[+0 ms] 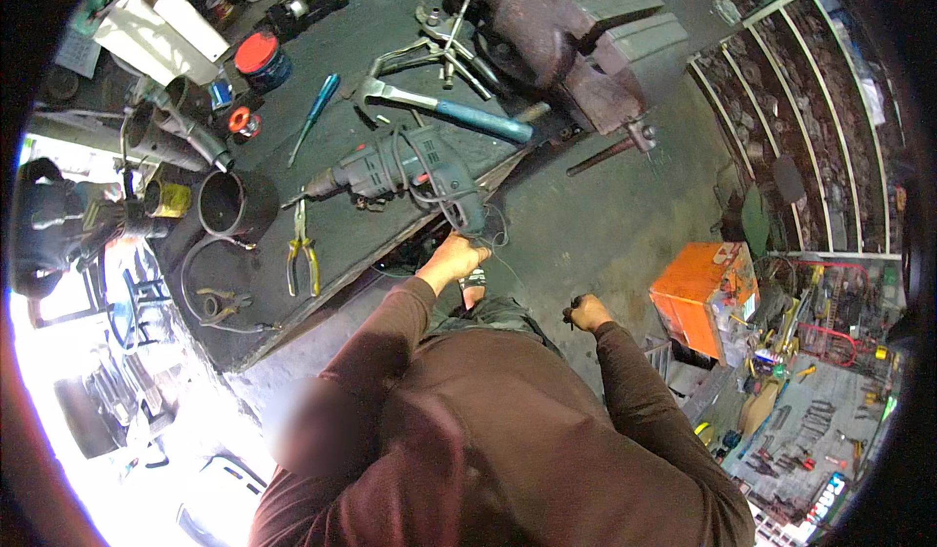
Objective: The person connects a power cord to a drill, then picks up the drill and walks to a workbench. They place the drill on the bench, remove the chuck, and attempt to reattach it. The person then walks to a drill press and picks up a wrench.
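A grey-green electric drill lies on the dark workbench near its front edge, its cord looped around the handle. My left hand reaches up to the lower end of that handle, and its fingers curl around it. My right hand hangs lower to the right, over the floor, as a fist around a small dark object that is mostly hidden. Both arms wear brown sleeves.
On the bench lie yellow-handled pliers, a blue screwdriver, a blue-handled pipe wrench, a black pipe section and a red tin. A big vise stands at the back. An orange box sits on the floor right.
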Demonstrator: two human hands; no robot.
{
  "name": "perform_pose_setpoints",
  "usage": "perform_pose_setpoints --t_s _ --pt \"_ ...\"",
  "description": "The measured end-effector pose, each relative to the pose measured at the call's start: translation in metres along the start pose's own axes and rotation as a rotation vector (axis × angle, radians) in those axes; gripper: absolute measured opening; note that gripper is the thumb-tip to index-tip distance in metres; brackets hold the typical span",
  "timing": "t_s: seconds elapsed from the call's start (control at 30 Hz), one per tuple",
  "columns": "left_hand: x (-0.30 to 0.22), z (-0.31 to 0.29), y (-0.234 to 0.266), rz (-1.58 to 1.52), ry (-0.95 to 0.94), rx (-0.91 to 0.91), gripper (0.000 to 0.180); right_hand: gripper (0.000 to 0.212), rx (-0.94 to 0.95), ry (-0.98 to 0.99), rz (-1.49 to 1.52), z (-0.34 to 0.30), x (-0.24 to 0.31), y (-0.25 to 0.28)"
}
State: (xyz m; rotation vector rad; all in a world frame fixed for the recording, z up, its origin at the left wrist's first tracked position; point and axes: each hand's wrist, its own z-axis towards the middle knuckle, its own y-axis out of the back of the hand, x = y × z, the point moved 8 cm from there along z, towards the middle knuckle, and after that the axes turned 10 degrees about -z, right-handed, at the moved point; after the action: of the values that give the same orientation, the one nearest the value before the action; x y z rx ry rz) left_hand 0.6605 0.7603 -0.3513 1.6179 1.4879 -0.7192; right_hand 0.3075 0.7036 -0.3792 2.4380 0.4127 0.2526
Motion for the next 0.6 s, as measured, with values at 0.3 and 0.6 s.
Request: perform_pose_setpoints --t_s 0.3,0.6 --pt "0.000 -0.008 -0.033 -0.263 0.011 -0.115 0.042 0.027 -0.089 -0.292 0.806 -0.032 -0.088 -0.021" --pt "-0.005 -0.073 -0.066 -1.153 0.236 -0.112 0.038 0.050 -0.221 -0.343 0.468 0.058 -0.110 -0.015"
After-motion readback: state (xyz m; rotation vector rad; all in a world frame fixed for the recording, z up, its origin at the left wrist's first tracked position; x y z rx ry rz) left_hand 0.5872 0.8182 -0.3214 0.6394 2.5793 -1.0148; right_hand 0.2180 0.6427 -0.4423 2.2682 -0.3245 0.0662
